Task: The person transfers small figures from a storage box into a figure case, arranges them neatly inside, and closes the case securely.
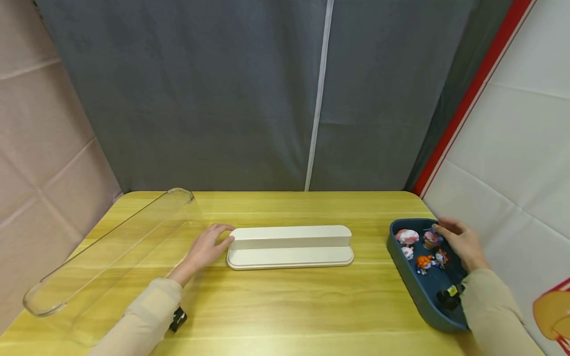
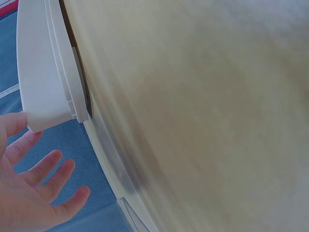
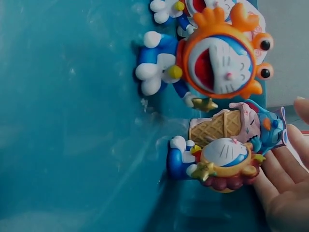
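Observation:
My left hand (image 1: 206,251) is at the left end of a white stepped display stand (image 1: 289,256). Its thumb and index finger touch the stand's end in the left wrist view, the other fingers spread loosely. My right hand (image 1: 460,242) reaches over the back right of a dark blue tray (image 1: 411,282). Its fingers lie beside the top of an ice-cream-cone figurine (image 3: 219,128), thumb apart; whether they touch it I cannot tell. Around that figurine stand an orange crab-hooded figurine (image 3: 217,65) and a maned one (image 3: 224,157). A pink-and-white figurine (image 1: 407,237) lies farther left.
A long transparent cover (image 1: 120,252) lies at the table's left, partly behind my left forearm. Below that forearm is a small black object (image 1: 178,319). A black item with a yellow patch (image 1: 449,298) is in the tray's near end. A grey curtain (image 1: 213,99) hangs behind the table.

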Demonstrator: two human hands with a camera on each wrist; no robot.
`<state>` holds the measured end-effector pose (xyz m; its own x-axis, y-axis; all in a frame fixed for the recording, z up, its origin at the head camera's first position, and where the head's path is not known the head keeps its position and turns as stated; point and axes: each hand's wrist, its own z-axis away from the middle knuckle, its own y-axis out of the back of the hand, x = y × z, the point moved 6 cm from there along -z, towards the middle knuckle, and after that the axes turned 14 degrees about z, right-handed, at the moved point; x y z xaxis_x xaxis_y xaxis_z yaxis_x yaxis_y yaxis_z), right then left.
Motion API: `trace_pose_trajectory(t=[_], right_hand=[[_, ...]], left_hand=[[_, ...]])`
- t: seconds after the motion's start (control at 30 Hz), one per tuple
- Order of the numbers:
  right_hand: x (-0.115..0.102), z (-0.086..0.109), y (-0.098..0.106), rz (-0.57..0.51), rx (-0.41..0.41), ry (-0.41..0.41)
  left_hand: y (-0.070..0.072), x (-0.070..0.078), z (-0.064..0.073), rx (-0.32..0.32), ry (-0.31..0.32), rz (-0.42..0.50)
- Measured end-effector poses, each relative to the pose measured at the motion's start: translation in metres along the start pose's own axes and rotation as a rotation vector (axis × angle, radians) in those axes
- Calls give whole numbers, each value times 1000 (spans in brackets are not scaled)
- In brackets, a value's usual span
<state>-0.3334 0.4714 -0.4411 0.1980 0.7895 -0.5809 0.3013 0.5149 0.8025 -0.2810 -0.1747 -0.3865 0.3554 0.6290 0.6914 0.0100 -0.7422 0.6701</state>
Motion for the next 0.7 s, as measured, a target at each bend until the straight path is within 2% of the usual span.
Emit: trace_pose_trajectory(t=[0.27, 0.4, 0.5, 0.57, 0.63, 0.7], right_hand=[[-31, 22, 9, 43, -56, 95], [-48, 34, 15, 42, -90, 117], [-69, 49, 20, 29, -150, 130], [-75, 54, 21, 64, -145, 154], [-82, 60, 22, 71, -190, 140], [-81, 60, 20, 84, -216, 131]], left_hand=[[-2, -2, 0, 0, 10, 3], [-2, -3, 1, 0, 8, 8], [-2, -3, 1, 0, 6, 9], [-2, -2, 1, -1, 5, 6], [-2, -2, 1, 0, 5, 1], [-2, -2, 1, -1, 8, -2]])
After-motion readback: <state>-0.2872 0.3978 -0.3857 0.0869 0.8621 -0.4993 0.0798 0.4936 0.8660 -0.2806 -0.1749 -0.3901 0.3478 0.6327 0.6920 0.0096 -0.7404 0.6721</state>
